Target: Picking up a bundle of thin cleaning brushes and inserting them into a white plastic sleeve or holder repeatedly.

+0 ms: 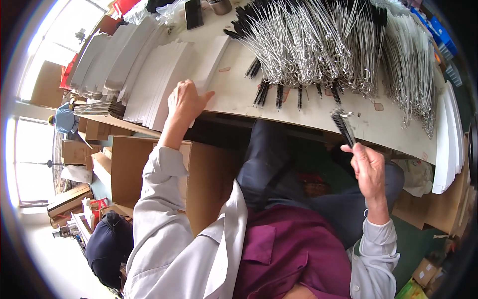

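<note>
Black-bristled brushes point(342, 123) slant up-left from the pinching right hand point(367, 168), right of centre, while the left hand point(184, 102), thumb spread, lies nearest the upper-left white boxes point(160, 74).

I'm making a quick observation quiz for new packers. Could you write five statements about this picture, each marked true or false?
1. The right hand holds at least one black brush. True.
2. The left hand is at the far right of the table. False: it is on the left, at the white cartons.
3. A big pile of wire-handled brushes lies on the floor. False: it lies on the table.
4. An open cardboard box stands left of the person's legs. True.
5. The person's jacket is black. False: it is light grey.
</note>
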`<state>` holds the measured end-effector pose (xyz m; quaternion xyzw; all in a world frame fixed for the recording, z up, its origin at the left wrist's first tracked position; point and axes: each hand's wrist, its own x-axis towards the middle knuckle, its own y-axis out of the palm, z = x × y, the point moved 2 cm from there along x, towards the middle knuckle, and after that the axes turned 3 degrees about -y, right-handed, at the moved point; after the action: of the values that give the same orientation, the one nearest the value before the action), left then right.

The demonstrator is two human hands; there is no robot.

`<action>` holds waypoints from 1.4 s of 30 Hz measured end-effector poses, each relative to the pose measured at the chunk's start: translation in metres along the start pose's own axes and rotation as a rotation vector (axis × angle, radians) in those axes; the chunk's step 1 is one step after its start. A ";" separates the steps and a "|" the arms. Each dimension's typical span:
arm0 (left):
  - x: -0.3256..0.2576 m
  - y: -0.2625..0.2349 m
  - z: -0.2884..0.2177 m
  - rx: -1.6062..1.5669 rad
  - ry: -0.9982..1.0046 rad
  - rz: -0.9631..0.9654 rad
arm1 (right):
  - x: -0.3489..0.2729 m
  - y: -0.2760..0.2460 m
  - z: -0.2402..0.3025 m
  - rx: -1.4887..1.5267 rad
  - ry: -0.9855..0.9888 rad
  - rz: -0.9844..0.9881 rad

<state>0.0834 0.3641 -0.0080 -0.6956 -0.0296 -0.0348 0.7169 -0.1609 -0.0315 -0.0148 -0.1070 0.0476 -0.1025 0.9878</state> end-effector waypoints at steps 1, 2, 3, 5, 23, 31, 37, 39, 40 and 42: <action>0.007 0.000 0.003 -0.011 0.007 0.009 | -0.001 0.005 -0.002 -0.003 -0.007 0.017; 0.013 0.000 0.004 -0.019 -0.034 0.113 | -0.002 0.008 -0.002 -0.050 -0.015 0.023; 0.018 0.002 0.007 -0.025 -0.072 0.219 | -0.002 0.011 -0.007 -0.095 -0.033 0.019; 0.026 0.005 0.019 -0.026 -0.011 0.187 | -0.003 0.021 -0.003 -0.125 -0.033 0.029; -0.047 0.012 -0.045 -2.366 0.065 0.644 | -0.016 0.050 -0.001 -0.211 -0.292 0.031; -0.066 -0.003 -0.102 -2.347 0.020 0.461 | -0.026 0.067 0.018 -0.301 -0.365 0.051; -0.067 0.004 -0.110 -2.341 -0.075 0.426 | -0.026 0.076 0.013 -0.369 -0.392 0.044; -0.071 0.004 -0.113 -2.365 -0.086 0.402 | -0.025 0.078 0.010 -0.460 -0.446 0.008; -0.072 0.005 -0.113 -2.367 -0.088 0.406 | -0.024 0.079 0.008 -0.499 -0.483 -0.018; -0.074 0.008 -0.113 -2.388 -0.129 0.382 | -0.024 0.077 0.006 -0.529 -0.486 -0.023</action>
<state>0.0097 0.2525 -0.0264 -0.9127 0.0885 0.1010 -0.3860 -0.1681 0.0489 -0.0240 -0.3809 -0.1651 -0.0693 0.9071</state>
